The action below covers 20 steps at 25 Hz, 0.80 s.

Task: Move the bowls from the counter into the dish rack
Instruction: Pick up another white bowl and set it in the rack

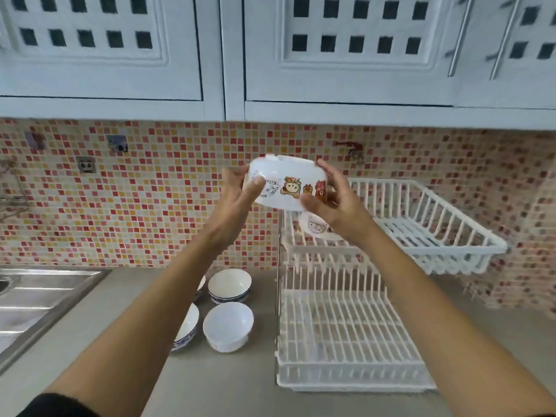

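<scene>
A: Quick, where's the bowl rn?

B: Up in the air, both hands on it. White bowl w/ cartoon print, tipped on its side, in front of the mosaic tile wall and just left of the dish rack's upper tier. Left hand grips the left rim, thumb across the printed side, fingers curled behind. Right hand clamps the right edge, thumb under, fingers over the top.

A: Anything in it?

B: Can't tell, the opening faces away from the camera.

A: Rack contents?

B: One small white printed bowl already sits in the upper level, partly hidden behind the right hand. Tilted white basket on the right looks bare. Lower tier: only slats and pegs show, somewhat blurred.

A: Counter?

B: Grey counter, four bowls left of the rack in a close cluster. Plain white bowl nearest the rack, inside empty. Blue-rimmed bowl behind it, also empty. Two more blue-patterned ones mostly hidden by the left forearm: front one and back one; contents not visible.

A: Else?

B: Steel sink drainboard at far left, white cabinets overhead.
</scene>
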Tool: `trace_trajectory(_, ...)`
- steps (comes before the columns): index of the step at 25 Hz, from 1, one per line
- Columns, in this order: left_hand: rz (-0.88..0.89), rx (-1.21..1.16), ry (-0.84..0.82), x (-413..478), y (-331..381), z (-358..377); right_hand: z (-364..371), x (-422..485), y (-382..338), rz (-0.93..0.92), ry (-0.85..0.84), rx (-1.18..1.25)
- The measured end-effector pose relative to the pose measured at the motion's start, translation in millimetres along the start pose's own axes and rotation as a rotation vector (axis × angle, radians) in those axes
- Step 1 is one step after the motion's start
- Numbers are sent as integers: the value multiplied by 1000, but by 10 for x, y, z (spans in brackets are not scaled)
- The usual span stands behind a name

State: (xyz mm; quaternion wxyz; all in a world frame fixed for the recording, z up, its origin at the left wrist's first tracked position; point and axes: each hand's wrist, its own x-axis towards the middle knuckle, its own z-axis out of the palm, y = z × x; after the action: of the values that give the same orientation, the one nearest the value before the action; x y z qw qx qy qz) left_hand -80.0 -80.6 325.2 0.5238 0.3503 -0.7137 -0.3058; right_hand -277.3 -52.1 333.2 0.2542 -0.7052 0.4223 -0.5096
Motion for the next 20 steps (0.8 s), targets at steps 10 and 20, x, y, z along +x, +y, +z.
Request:
trace_trajectory(10, -163, 337, -215, 1069, -177, 968, -1168, 686, 840, 260, -145, -318)
trace_trajectory(20, -433, 469, -311, 1167, -549, 1312, -1137, 944, 1398, 354, -419, -495)
